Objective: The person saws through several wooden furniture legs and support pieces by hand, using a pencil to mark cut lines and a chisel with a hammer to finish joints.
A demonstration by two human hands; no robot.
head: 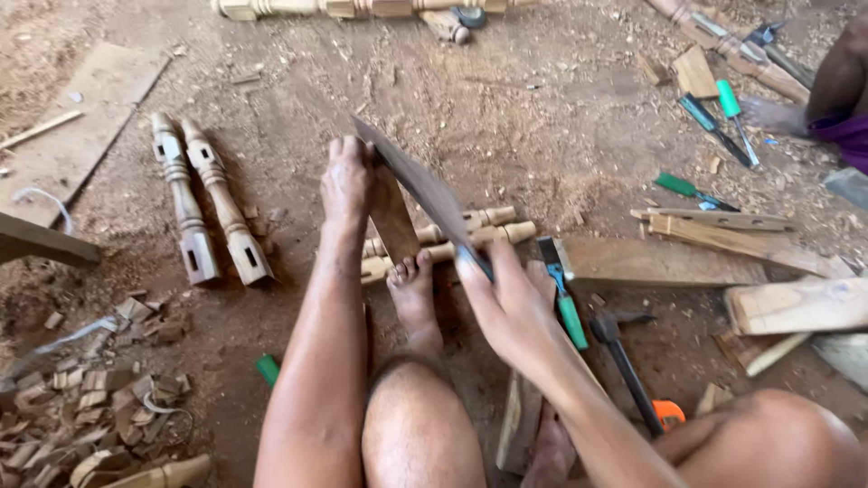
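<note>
Two hands, a wood piece and a blade over the dirt floor

The left hand (348, 181) is closed over the top of an upright wood piece (393, 217), braced by a foot (414, 298); the right hand (511, 307) grips the handle of a broad dark blade (420, 185) slanting against that piece, turned spindles (479, 230) lying just behind.

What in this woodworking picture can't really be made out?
Head view:
- Blade tip: behind the left hand.
- Blade handle: inside the right hand.
- Upright wood piece: its base is behind the foot.
- Person at right: cut by the frame edge.
</note>
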